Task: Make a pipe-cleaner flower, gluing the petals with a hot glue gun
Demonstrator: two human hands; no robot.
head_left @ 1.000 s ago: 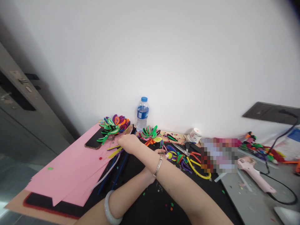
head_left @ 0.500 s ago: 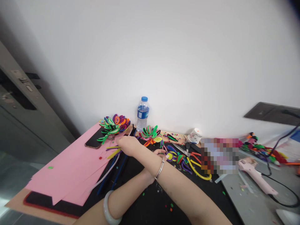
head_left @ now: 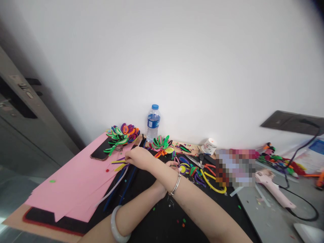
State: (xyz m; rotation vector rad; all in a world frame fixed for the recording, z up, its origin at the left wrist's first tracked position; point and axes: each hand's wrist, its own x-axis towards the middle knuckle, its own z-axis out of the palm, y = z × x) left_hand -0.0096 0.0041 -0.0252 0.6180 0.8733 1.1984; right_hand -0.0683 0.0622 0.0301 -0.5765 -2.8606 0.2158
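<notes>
My forearms cross over the black mat. My right hand (head_left: 138,157) reaches to the left, its fingers pinched at the ends of yellow and purple pipe cleaners (head_left: 118,165). My left hand (head_left: 171,165) is under and beyond my right forearm, partly hidden, its fingers curled around the edge of a pipe-cleaner piece with a yellow round centre (head_left: 182,168). Behind my hands sits a green and orange pipe-cleaner flower (head_left: 162,145). A larger multicoloured bunch (head_left: 123,135) lies farther left, over a phone (head_left: 101,150).
Pink sheets (head_left: 76,175) cover the left side. A water bottle (head_left: 153,123) stands by the wall. Scissors (head_left: 194,161), a yellow loop (head_left: 214,185) and a white cup (head_left: 209,146) are right of my hands. A pink glue gun (head_left: 274,190) with a cable lies far right.
My right hand has shifted slightly left at the yellow and purple pipe cleaners. My left hand stays by the yellow-centred piece. The whole view has moved a little.
</notes>
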